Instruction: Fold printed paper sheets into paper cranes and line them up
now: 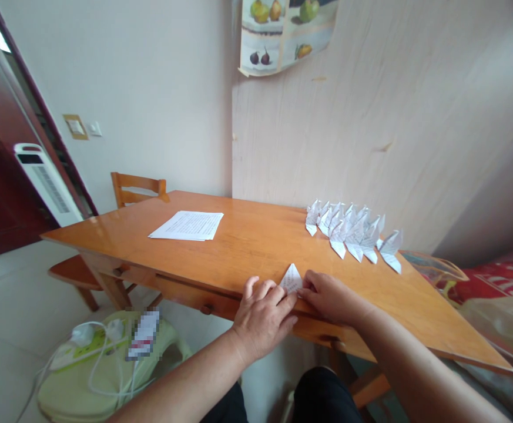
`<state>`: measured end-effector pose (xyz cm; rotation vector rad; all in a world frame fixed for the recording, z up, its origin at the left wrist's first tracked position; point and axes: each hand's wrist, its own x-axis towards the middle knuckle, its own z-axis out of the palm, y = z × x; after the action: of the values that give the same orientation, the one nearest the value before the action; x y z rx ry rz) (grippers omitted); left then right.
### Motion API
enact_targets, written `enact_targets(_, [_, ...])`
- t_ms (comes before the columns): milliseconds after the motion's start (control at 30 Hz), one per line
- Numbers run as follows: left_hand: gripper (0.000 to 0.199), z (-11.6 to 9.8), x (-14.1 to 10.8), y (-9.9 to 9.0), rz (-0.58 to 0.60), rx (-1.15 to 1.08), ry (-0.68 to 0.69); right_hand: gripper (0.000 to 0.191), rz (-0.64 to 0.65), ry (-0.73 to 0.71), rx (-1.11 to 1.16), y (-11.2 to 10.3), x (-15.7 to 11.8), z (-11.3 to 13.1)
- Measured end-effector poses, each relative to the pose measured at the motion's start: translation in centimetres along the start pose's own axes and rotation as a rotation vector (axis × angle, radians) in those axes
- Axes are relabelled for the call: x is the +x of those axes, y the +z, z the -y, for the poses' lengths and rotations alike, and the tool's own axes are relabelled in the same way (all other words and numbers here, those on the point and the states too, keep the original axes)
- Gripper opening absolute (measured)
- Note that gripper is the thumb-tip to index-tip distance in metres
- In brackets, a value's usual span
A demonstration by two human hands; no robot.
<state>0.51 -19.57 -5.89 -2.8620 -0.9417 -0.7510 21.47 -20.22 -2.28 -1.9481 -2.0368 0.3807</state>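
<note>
A small folded piece of printed paper (291, 278) lies at the table's front edge, its pointed tip facing away from me. My left hand (265, 314) rests over its left and lower side, fingers spread. At its right edge, the fingers of my right hand (327, 295) are pinched together on the paper. Several folded paper pieces (355, 232) stand in rows at the back right of the table. A stack of printed sheets (188, 225) lies flat on the left part of the table.
The wooden table (247, 235) stands against the wall. A chair (139, 187) is behind its left end. At lower left, a pale green stool (84, 388) bears a power strip (77, 353), cables and a blurred object. Bags (498, 294) lie beyond the right edge.
</note>
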Motion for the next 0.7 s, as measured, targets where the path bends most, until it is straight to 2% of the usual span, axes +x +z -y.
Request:
enact_targets(333, [0.033,0.0,0.1,0.4,-0.034,0.005,0.005,0.009,0.102,-0.024,0.058,-0.8,0.6,-0.9])
enact_targets(533, [0.035,0.0,0.1,0.7,-0.044,-0.017,-0.008,0.022,0.180,-0.005,0.034,-1.6,1.0,-0.7])
enact_targets(700, [0.032,0.0,0.1,0.6,-0.036,-0.023,-0.009,0.038,0.282,0.074,-0.060,-2.6,2.2,-1.0])
